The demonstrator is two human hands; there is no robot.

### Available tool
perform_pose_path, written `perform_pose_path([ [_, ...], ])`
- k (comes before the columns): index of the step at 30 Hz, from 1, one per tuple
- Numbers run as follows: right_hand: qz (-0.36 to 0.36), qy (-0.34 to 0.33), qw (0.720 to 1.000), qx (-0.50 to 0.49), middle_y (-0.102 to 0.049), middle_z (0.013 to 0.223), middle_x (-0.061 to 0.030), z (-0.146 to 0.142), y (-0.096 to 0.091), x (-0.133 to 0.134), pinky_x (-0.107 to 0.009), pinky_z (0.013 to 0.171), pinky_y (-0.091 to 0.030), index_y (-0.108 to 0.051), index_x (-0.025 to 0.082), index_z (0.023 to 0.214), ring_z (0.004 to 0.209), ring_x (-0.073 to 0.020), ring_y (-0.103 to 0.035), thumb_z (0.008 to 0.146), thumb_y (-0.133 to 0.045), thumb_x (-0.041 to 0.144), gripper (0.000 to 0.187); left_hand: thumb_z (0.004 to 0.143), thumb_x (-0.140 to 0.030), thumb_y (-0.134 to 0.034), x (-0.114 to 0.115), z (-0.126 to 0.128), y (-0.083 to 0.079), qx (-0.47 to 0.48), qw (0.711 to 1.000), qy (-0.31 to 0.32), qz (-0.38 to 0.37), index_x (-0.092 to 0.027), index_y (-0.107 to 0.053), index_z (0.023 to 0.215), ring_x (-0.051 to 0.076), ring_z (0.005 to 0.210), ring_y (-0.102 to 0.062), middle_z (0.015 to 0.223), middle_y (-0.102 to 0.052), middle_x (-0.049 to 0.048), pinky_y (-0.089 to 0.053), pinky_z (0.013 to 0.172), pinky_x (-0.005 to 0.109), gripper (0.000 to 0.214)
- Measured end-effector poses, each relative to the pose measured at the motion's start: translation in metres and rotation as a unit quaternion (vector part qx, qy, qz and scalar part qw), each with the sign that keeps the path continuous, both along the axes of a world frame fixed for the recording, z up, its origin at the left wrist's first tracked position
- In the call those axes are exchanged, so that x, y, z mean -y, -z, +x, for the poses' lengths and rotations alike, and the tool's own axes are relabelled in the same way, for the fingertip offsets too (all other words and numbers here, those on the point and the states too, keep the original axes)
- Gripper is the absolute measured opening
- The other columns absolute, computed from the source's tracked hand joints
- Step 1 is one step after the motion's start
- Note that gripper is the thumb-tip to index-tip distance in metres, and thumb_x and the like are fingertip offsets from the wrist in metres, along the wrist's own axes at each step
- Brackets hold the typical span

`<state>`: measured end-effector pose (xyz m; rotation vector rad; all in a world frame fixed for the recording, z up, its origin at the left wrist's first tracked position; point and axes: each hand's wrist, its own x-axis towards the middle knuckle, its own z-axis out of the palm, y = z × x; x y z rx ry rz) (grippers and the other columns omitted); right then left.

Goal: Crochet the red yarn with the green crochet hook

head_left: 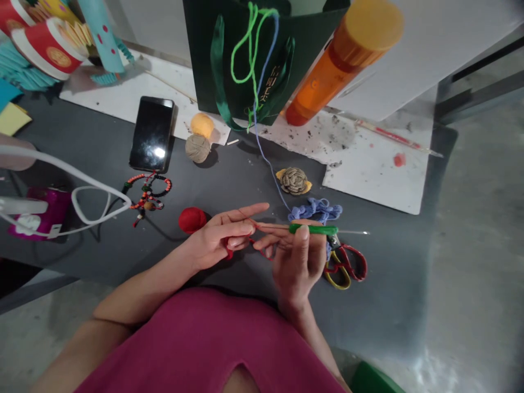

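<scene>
My right hand [301,259] is closed round the green handle of a crochet hook [313,229], whose thin metal shaft sticks out to the right. Red yarn [229,250] runs through my left hand [221,234], thumb and fingers pinched on it while the index finger stretches out to the right. A strand of it spans the gap between the hands. Just left of my left hand lies a red yarn ball [192,220]. Scissors [347,266] with red and yellow handles rest beside my right hand, and blue crocheted work [317,210] lies behind it, partly hidden.
A grey-brown crocheted flower [293,180] lies behind the hands. To the left are a phone [152,134], a beaded bracelet [147,192], two small yarn balls [198,147] and a white cable [94,177]. A dark green bag [200,71] and an orange tube [327,76] stand at the back.
</scene>
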<state>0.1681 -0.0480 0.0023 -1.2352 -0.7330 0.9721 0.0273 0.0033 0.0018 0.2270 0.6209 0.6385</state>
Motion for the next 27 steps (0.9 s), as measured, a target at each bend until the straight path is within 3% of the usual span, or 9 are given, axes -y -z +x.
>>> perform_pose_path([
  [3, -0.032, -0.034, 0.997, -0.059, -0.081, 0.071, 0.0010, 0.001, -0.001, -0.002, -0.024, 0.034, -0.041, -0.060, 0.025, 0.090, 0.038, -0.0135, -0.063, 0.102, -0.057, 0.042, 0.021, 0.071, -0.022, -0.088, 0.001, 0.000, -0.001, -0.002, 1.000, 0.010, 0.008, -0.023, -0.083, 0.112, 0.000, 0.047, -0.036, 0.075, -0.071, -0.0008, -0.024, 0.046, 0.018, 0.041],
  [6, 0.001, -0.059, 0.997, -0.047, -0.083, 0.082, 0.0012, -0.001, 0.003, 0.000, -0.023, 0.039, -0.047, -0.065, 0.026, 0.092, 0.048, -0.0129, -0.069, 0.096, -0.068, 0.042, 0.017, 0.071, -0.021, -0.089, 0.003, 0.001, -0.003, -0.036, 0.998, -0.013, 0.050, -0.025, -0.081, 0.116, 0.003, 0.053, -0.047, 0.082, -0.076, 0.0013, -0.029, 0.049, 0.019, 0.046],
  [10, 0.038, -0.048, 0.998, 0.003, -0.081, 0.081, 0.0027, -0.003, 0.009, 0.004, -0.023, 0.046, -0.052, -0.070, 0.027, 0.098, 0.053, -0.0117, -0.071, 0.099, -0.067, 0.033, 0.007, 0.076, -0.017, -0.085, 0.005, 0.002, -0.004, -0.052, 0.995, -0.035, 0.078, -0.023, -0.078, 0.122, 0.010, 0.069, -0.063, 0.078, -0.075, -0.0006, -0.048, 0.069, 0.025, 0.048],
  [14, 0.043, -0.038, 0.998, 0.023, -0.082, 0.086, 0.0015, -0.002, 0.011, 0.004, -0.022, 0.045, -0.051, -0.069, 0.026, 0.100, 0.054, -0.0108, -0.072, 0.100, -0.064, 0.030, 0.007, 0.077, -0.023, -0.086, 0.005, 0.002, -0.001, -0.039, 0.995, -0.057, 0.073, -0.024, -0.079, 0.121, 0.012, 0.073, -0.066, 0.082, -0.078, 0.0000, -0.052, 0.078, 0.029, 0.044],
  [19, 0.108, -0.042, 0.984, 0.139, -0.084, 0.099, -0.0018, -0.002, 0.011, 0.004, -0.025, 0.047, -0.055, -0.070, 0.027, 0.109, 0.061, -0.0129, -0.076, 0.100, -0.060, 0.019, 0.016, 0.072, -0.020, -0.091, 0.006, 0.004, -0.002, -0.081, 0.991, -0.075, 0.076, -0.025, -0.076, 0.125, 0.009, 0.071, -0.066, 0.081, -0.078, -0.0015, -0.051, 0.077, 0.026, 0.055],
  [24, 0.186, -0.032, 0.912, 0.365, -0.084, 0.113, -0.0018, 0.002, 0.015, 0.007, -0.034, 0.073, -0.067, -0.074, 0.032, 0.117, 0.092, -0.0211, -0.082, 0.088, -0.073, 0.005, 0.040, 0.068, -0.015, -0.093, 0.007, 0.005, -0.005, -0.099, 0.988, -0.103, 0.051, -0.023, -0.069, 0.136, 0.007, 0.068, -0.064, 0.070, -0.072, -0.0068, -0.050, 0.072, 0.021, 0.073],
  [27, 0.179, -0.016, 0.922, 0.341, -0.084, 0.108, -0.0002, 0.002, 0.016, 0.008, -0.034, 0.075, -0.067, -0.075, 0.031, 0.113, 0.091, -0.0201, -0.082, 0.088, -0.074, 0.005, 0.036, 0.069, -0.016, -0.092, 0.006, 0.005, -0.004, -0.068, 0.994, -0.082, 0.034, -0.021, -0.069, 0.135, 0.007, 0.067, -0.064, 0.069, -0.072, -0.0071, -0.051, 0.075, 0.023, 0.070],
])
